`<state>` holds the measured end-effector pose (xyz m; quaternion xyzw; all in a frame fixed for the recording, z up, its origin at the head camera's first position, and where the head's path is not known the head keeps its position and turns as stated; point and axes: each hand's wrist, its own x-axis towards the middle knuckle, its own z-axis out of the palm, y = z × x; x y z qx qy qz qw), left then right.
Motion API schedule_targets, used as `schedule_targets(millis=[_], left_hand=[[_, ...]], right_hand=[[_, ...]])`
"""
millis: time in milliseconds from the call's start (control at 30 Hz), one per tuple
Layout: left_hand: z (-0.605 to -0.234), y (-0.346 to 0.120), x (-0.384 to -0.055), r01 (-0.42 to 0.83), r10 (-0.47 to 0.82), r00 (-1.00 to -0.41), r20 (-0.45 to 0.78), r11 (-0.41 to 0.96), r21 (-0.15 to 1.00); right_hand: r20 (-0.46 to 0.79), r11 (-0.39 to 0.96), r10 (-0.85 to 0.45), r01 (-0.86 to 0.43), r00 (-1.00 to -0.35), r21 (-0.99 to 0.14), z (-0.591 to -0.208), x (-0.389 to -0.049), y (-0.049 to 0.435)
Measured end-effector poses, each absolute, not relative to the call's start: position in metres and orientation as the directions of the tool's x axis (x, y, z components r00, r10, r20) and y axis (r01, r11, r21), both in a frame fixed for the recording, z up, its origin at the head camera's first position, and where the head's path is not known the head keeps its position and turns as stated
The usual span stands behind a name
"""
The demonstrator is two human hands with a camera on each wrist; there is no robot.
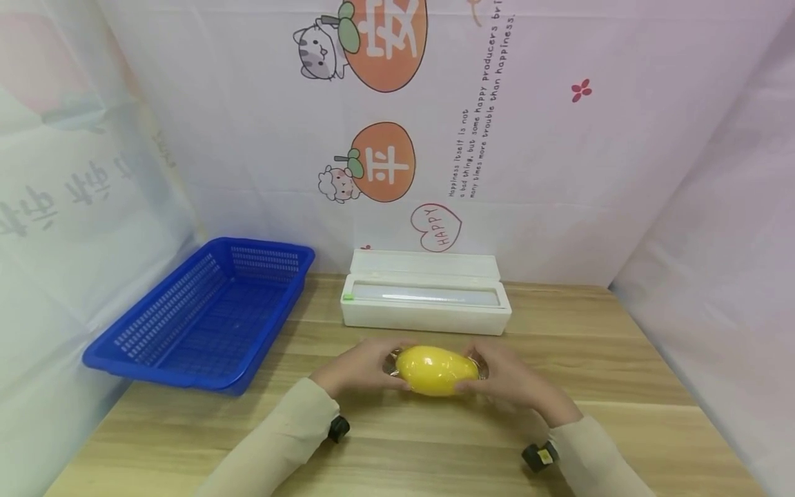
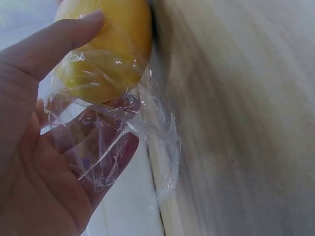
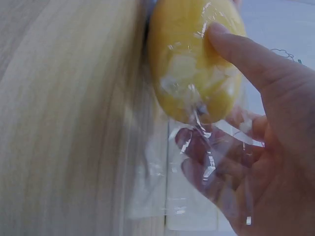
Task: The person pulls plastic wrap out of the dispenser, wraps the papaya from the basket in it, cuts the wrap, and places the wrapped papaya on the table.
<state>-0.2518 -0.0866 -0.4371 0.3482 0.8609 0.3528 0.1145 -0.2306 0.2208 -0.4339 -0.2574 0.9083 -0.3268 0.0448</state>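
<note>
A smooth yellow mango (image 1: pixel 435 373) is wrapped in clear cling film and lies sideways low over the table, in front of the white box. My left hand (image 1: pixel 366 366) grips its left end, thumb (image 2: pixel 74 37) pressed on the film-covered skin. At the other end my right hand (image 1: pixel 509 376) holds it the same way, thumb (image 3: pixel 246 54) on the near side and fingers behind. Loose, crumpled cling film (image 2: pixel 165 147) sticks out past the left end in the left wrist view. More slack film (image 3: pixel 152 182) hangs off the right end, over the right fingers.
Behind the hands stands a white cling film box (image 1: pixel 425 317), lid raised, with a roll inside. A blue plastic basket (image 1: pixel 155 376) with slotted sides sits at the left. The wooden table (image 1: pixel 621 366) is bordered by printed white cloth (image 1: pixel 534 172) at the back and sides.
</note>
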Motion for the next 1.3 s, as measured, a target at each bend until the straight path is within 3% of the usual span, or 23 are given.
schedule_targets(millis=[400, 767, 1100, 1300], left_hand=[[-0.426, -0.092, -0.252, 0.442, 0.68, -0.727, -0.093, 0.568, 0.694], [-0.433, -0.1, -0.265, 0.289, 0.673, -0.707, -0.218, 0.557, 0.779], [-0.438, -0.103, -0.279, 0.283, 0.694, -0.688, -0.212, 0.525, 0.803], [-0.427, -0.1, -0.278, 0.379, 0.676, -0.731, -0.089, 0.512, 0.771]], right_hand=[[0.005, 0.624, -0.587, -0.456, -0.809, -0.634, -0.426, -0.229, 0.225], [-0.097, 0.608, -0.623, -0.401, -0.776, -0.685, -0.431, -0.244, 0.231], [-0.174, 0.644, -0.516, -0.246, -0.839, -0.725, -0.441, -0.26, 0.236], [-0.143, 0.624, -0.502, -0.242, -0.853, -0.743, -0.442, -0.264, 0.234]])
